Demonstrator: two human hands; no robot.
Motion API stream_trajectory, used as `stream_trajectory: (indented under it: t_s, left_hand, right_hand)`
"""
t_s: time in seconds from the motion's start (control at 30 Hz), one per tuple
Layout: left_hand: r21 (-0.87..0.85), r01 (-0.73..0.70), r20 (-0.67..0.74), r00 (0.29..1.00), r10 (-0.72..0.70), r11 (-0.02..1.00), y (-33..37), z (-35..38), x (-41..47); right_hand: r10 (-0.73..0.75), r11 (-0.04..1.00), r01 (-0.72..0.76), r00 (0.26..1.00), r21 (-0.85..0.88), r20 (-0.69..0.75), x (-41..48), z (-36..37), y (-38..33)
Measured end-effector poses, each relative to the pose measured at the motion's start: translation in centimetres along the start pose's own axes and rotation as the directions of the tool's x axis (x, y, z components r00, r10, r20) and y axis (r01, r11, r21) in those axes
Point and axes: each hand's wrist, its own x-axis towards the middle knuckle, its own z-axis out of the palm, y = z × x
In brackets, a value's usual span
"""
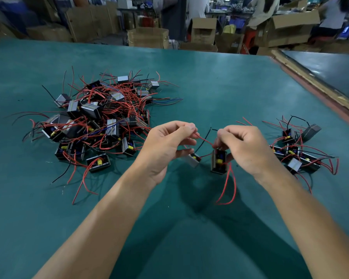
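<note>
A red wire [205,140] is pinched by L hand [165,146]; a black module [219,161] is gripped by R hand [244,146], over green table [210,87].

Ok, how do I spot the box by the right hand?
On the green table, look between the big pile and the small pile. The box sits upright under the right hand, a red wire stretched to the left hand, unlike its tilted neighbour.

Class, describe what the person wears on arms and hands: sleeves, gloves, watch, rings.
The left hand and right hand are bare: no gloves, no rings showing. The left forearm and right forearm show no sleeves, watch or bands to the picture's edge.
</note>
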Motion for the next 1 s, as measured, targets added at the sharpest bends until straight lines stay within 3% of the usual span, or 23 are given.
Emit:
stream_trajectory:
  t_s: [0.13,0.23,0.33,0.4,0.53,0.67,0.8,0.9,1.0]
  left_hand:
    - [0.016,-0.008,-0.017,1.0,0.008,1.0,-0.1,-0.2,0.1]
    - [0.032,-0.033,-0.104,0.994,0.036,0.999,-0.3,-0.5,0.4]
    - [0.256,-0.1,-0.273,0.947,0.171,0.961,-0.9,-1.1,1.1]
    - [0.404,-0.099,-0.326,0.913,0.244,0.91,-1.3,-1.4,1.4]
    - [0.575,0.006,-0.389,0.881,0.268,0.818,-1.3,-2.3,1.4]
    - [0.818,0.099,-0.344,0.874,0.343,0.567,-1.1,-3.1,1.2]
    - [0.93,0.185,-0.28,0.916,0.287,0.317,-1.2,-3.3,1.0]
    - [0.946,0.203,-0.265,0.933,0.245,0.252,-1.3,-3.1,0.9]
    - [0.951,0.204,-0.259,0.935,0.242,0.232,-1.3,-3.1,0.8]
  right_hand:
    - [0.069,0.994,-0.052,0.979,0.091,-0.191,0.7,-1.0,0.2]
    - [0.065,0.997,-0.073,0.899,-0.001,-0.432,1.3,-2.9,0.7]
    - [-0.007,0.976,-0.136,0.759,-0.17,-0.651,1.6,-5.1,1.3]
    - [-0.009,0.957,-0.201,0.699,-0.209,-0.715,1.6,-6.2,1.6]
    - [0.092,0.904,-0.352,0.715,-0.243,-0.693,1.9,-7.0,2.2]
    - [0.095,0.89,-0.37,0.722,-0.267,-0.685,1.8,-6.8,2.0]
    - [-0.079,0.921,-0.151,0.83,-0.358,-0.553,1.2,-4.8,1.0]
    - [-0.233,0.881,0.02,0.888,-0.473,-0.396,0.7,-3.2,0.8]
    - [-0.278,0.886,0.095,0.893,-0.454,-0.355,0.5,-2.8,0.7]
